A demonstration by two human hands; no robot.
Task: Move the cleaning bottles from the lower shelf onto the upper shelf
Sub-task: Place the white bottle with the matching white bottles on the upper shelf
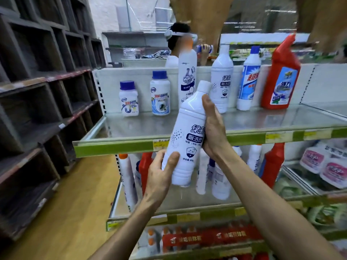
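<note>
I hold a tall white cleaning bottle with blue lettering, tilted, in front of the upper shelf's green front edge. My left hand grips its base and my right hand wraps its right side up to the shoulder. On the upper shelf stand two small white jars, a tall white bottle with an orange cap, another white bottle, a blue-capped bottle and a red bottle. The lower shelf holds several white and red bottles.
Dark wooden cubby shelving lines the left of a yellow floor aisle. Another person with a head-worn device stands behind the shelf unit. Pink-labelled packs lie at the right of the lower shelf. Red boxes fill the bottom shelf.
</note>
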